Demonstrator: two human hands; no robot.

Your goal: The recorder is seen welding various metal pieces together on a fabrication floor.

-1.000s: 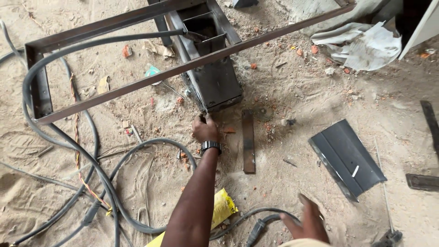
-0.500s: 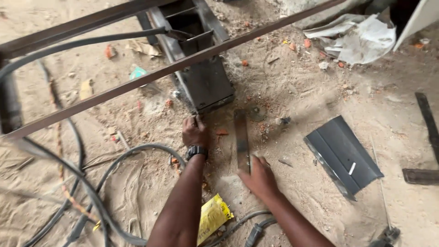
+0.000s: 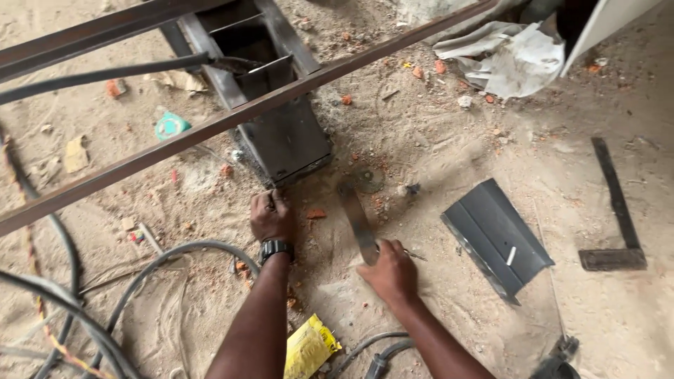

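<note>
— What is the right hand (image 3: 393,272) doing?
— Its fingers are curled round the near end of a flat metal strip (image 3: 357,217), which slants away from it over the sandy floor (image 3: 435,154).
— And the left hand (image 3: 272,215)?
— It is closed in a loose fist just below the dark metal box (image 3: 288,140), with a black watch (image 3: 275,248) on the wrist. Whether it grips anything, I cannot tell.
— Anything beside the right hand?
— A bent grey sheet (image 3: 498,235) to its right, and a yellow packet (image 3: 309,345) below the left forearm.

I see the left hand (image 3: 272,216) on the sand just before the metal box (image 3: 284,137) | right hand (image 3: 392,272) on the flat bar (image 3: 357,221) | bent sheet (image 3: 497,238) right of it | square (image 3: 615,210) far right | packet (image 3: 309,346) between my arms.
</note>
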